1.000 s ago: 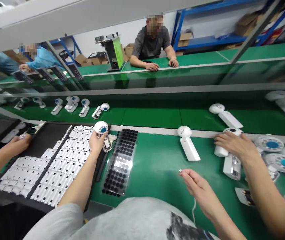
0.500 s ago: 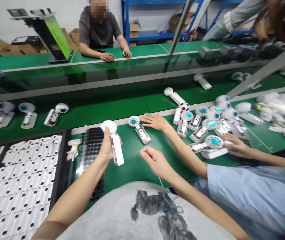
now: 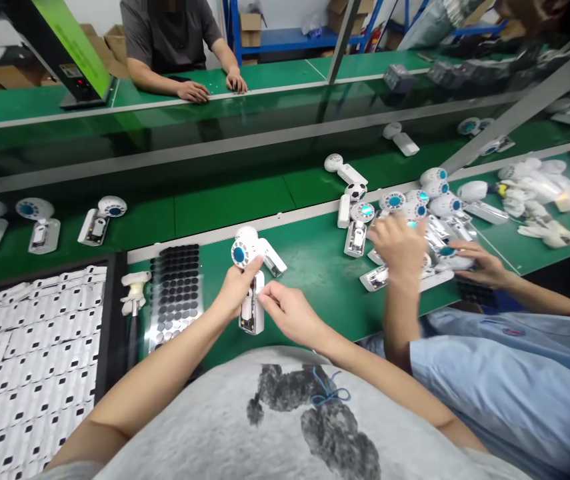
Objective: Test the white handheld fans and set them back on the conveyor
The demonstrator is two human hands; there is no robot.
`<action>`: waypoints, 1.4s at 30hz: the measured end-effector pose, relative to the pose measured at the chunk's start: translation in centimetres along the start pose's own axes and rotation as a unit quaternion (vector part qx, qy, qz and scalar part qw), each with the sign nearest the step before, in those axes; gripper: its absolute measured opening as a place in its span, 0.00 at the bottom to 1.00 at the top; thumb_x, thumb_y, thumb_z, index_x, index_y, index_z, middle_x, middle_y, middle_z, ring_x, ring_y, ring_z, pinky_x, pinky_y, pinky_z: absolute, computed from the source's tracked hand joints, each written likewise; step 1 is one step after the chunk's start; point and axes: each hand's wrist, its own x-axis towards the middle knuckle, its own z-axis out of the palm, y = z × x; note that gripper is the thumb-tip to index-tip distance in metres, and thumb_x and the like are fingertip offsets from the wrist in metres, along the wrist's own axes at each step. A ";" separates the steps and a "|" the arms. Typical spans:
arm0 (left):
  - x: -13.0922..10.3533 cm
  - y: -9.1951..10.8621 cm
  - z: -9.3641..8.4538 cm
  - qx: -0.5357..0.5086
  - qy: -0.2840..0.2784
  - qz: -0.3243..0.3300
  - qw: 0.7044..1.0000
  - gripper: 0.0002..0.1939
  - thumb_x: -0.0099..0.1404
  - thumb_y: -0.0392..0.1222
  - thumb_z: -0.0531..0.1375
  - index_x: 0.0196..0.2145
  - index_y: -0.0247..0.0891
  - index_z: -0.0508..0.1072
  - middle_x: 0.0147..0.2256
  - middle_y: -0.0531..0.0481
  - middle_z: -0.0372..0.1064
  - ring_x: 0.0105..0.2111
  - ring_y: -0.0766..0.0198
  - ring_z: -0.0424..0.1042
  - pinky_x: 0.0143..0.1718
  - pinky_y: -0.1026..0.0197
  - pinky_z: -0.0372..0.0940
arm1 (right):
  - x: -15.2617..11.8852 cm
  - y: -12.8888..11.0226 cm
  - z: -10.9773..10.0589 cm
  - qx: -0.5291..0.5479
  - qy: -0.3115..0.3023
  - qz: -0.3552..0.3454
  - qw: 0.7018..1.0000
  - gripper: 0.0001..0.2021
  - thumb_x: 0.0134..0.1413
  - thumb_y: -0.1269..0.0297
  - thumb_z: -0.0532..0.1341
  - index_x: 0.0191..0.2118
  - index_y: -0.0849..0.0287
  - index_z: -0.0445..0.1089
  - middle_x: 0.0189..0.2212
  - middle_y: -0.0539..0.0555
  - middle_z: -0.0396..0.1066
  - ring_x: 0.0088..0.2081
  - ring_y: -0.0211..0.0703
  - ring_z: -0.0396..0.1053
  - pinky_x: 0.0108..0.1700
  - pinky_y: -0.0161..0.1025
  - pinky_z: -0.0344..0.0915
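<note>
My left hand (image 3: 239, 288) is closed round a white handheld fan (image 3: 251, 313) near its neck. The blue-centred round head points up and the handle's open side, with parts inside, faces me. My right hand (image 3: 292, 313) is pinched at the right edge of that handle; whatever its fingertips hold is too small to make out. Just behind the held fan, a second white fan (image 3: 273, 258) lies on the green table, partly hidden by it.
A black tray (image 3: 115, 333) of white covers is at left, beside a tool (image 3: 133, 313) and a sheet of black discs (image 3: 177, 287). A co-worker's hands (image 3: 399, 243) are over a pile of fans (image 3: 445, 200) at right. More fans lie on the belt (image 3: 229, 193).
The held fan has turned so its open side shows, and my right hand has come up to it. The co-worker's near hand has moved from the loose fan to the pile.
</note>
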 end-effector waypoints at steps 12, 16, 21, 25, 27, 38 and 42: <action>-0.5 0.2 0.6 -0.005 -0.006 -0.025 1.000 0.23 0.46 0.58 0.65 0.30 0.35 0.69 0.17 0.60 0.56 0.17 0.73 0.53 0.21 0.67 0.52 | -0.3 0.8 -0.7 0.004 -0.002 0.015 1.000 0.08 0.58 0.66 0.51 0.28 0.59 0.63 0.19 0.45 0.59 0.21 0.34 0.55 0.27 0.31 0.51; -0.7 0.4 0.5 -0.003 -0.011 -0.023 1.000 0.24 0.47 0.57 0.65 0.32 0.34 0.70 0.19 0.59 0.59 0.19 0.73 0.56 0.23 0.67 0.54 | -0.3 0.9 -0.5 0.001 0.016 0.002 1.000 0.08 0.58 0.66 0.51 0.29 0.59 0.62 0.19 0.45 0.60 0.22 0.34 0.56 0.27 0.32 0.52; -0.6 -0.1 0.4 0.034 -0.011 -0.011 0.999 0.23 0.48 0.55 0.65 0.36 0.35 0.71 0.22 0.56 0.65 0.21 0.69 0.61 0.26 0.66 0.57 | -0.2 1.1 -0.5 -0.036 -0.006 0.003 0.999 0.08 0.58 0.67 0.51 0.29 0.58 0.62 0.20 0.47 0.61 0.23 0.35 0.57 0.28 0.33 0.51; -0.5 -0.5 0.2 0.087 -0.052 -0.005 0.995 0.25 0.50 0.53 0.64 0.41 0.35 0.71 0.30 0.49 0.71 0.28 0.64 0.66 0.29 0.64 0.60 | 0.2 1.5 -0.8 -0.050 -0.052 0.014 0.997 0.09 0.57 0.68 0.52 0.25 0.58 0.59 0.20 0.48 0.61 0.24 0.36 0.57 0.28 0.34 0.50; -0.4 -0.5 0.0 0.089 -0.089 -0.022 0.992 0.25 0.51 0.53 0.63 0.43 0.35 0.70 0.33 0.48 0.71 0.29 0.64 0.67 0.30 0.64 0.61 | 0.5 1.7 -0.8 -0.036 -0.061 0.027 0.997 0.11 0.57 0.68 0.52 0.24 0.58 0.57 0.19 0.46 0.59 0.23 0.35 0.56 0.27 0.33 0.49; -0.2 -0.5 -0.5 0.057 -0.127 -0.074 0.987 0.19 0.50 0.51 0.65 0.34 0.35 0.70 0.25 0.53 0.66 0.23 0.68 0.64 0.25 0.65 0.59 | 0.7 2.3 -0.4 0.044 -0.082 0.071 0.993 0.10 0.57 0.67 0.52 0.24 0.59 0.59 0.19 0.45 0.59 0.23 0.34 0.56 0.27 0.32 0.51; -0.1 -2.1 0.3 0.116 -0.078 -0.008 0.990 0.16 0.53 0.51 0.62 0.32 0.35 0.70 0.24 0.53 0.66 0.23 0.67 0.62 0.26 0.65 0.58 | 0.0 2.7 -0.8 0.057 -0.063 0.094 0.992 0.10 0.56 0.67 0.53 0.24 0.60 0.61 0.18 0.44 0.58 0.22 0.33 0.55 0.25 0.31 0.51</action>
